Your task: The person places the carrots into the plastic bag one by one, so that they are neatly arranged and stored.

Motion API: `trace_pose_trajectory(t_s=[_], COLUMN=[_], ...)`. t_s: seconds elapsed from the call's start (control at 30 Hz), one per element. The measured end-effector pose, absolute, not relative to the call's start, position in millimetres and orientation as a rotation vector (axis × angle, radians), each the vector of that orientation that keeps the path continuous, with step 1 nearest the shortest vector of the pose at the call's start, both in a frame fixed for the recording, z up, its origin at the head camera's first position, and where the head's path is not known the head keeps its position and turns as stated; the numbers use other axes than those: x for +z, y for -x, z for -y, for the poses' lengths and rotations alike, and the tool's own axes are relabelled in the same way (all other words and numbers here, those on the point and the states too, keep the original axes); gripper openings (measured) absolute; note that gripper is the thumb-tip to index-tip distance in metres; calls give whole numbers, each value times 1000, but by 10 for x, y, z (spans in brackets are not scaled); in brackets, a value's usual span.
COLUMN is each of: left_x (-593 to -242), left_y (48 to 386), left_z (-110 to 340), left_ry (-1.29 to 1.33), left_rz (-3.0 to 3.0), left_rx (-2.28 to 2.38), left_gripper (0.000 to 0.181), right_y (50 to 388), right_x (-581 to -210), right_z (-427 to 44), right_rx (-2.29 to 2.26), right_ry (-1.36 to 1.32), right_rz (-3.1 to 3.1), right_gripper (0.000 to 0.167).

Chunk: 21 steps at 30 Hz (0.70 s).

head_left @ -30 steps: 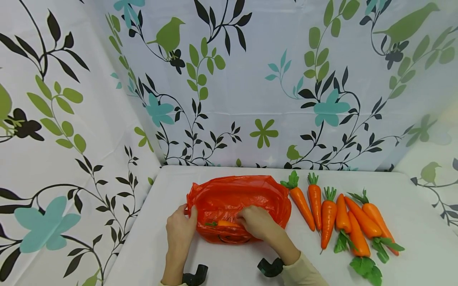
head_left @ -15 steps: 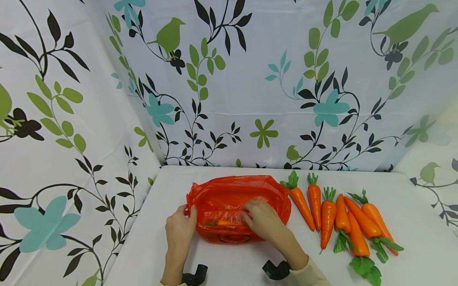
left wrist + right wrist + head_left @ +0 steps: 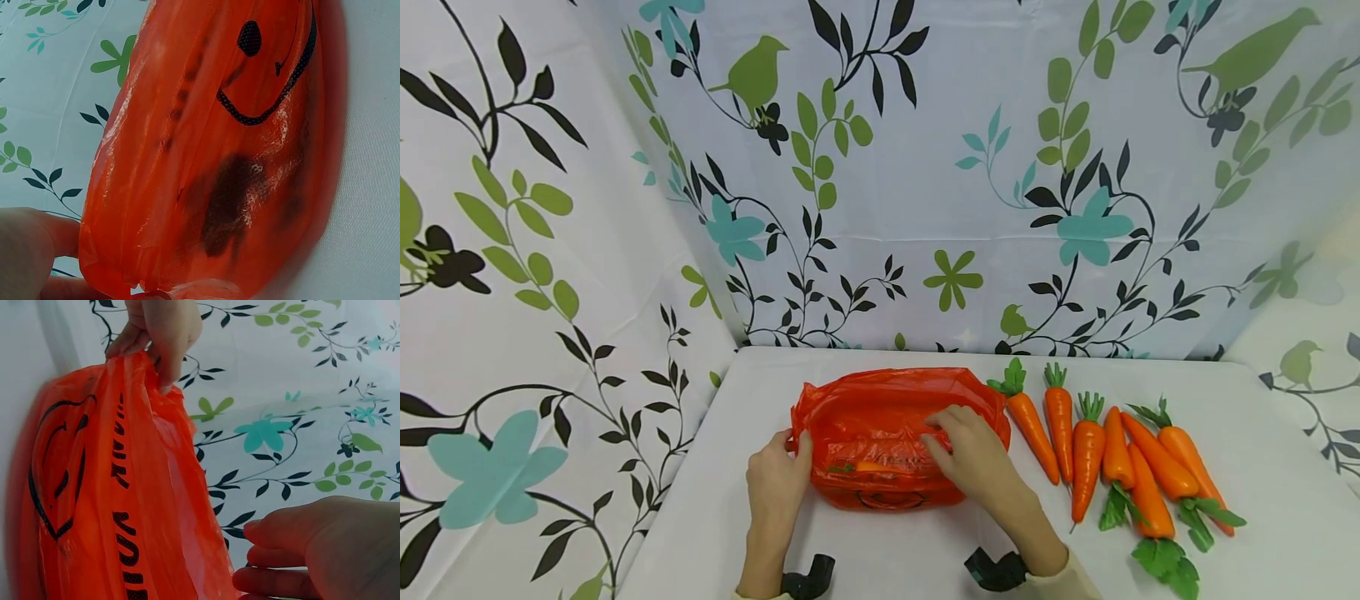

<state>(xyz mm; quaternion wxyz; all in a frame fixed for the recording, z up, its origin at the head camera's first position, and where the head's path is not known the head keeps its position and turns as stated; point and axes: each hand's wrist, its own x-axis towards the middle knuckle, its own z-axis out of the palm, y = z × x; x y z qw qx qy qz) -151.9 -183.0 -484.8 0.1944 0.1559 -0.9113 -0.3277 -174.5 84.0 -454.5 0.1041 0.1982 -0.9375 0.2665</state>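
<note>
A red plastic bag (image 3: 895, 417) lies with its mouth spread, and an orange carrot (image 3: 880, 467) with a bit of green top shows inside it. At the bag's left edge my left hand (image 3: 779, 479) pinches the plastic; the right wrist view also shows that left hand (image 3: 165, 331) gripping the bag's rim. My right hand (image 3: 973, 454) is over the bag's right part with relaxed fingers and holds nothing. Black print, partly letters, marks the bag (image 3: 134, 500) in the right wrist view.
Several orange carrots (image 3: 1087, 458) with green tops lie on the white table (image 3: 1262, 433) to the right of the bag. A curtain (image 3: 880, 167) with leaves, birds and flowers stands behind the table and along its left side.
My right hand has drawn back to the right from beside the carrot in the bag, its fingers spreading apart. The left hand stays at the bag's left edge.
</note>
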Motion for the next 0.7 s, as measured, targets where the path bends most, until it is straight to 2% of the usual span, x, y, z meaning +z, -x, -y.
trace_pose_trajectory(t_s=[0.23, 0.7], left_x=[-4846, -4840], left_y=[1511, 1509], left_z=[1827, 1818], left_ry=[-440, -445], left_rz=[2558, 2564], left_rx=[-928, -953], left_gripper=[41, 42], right_y=[1752, 1851], right_x=[-4545, -4470], right_z=[-941, -1262], right_rx=[823, 923], right_ry=[-480, -286], right_rz=[2667, 2468], right_gripper=[23, 32])
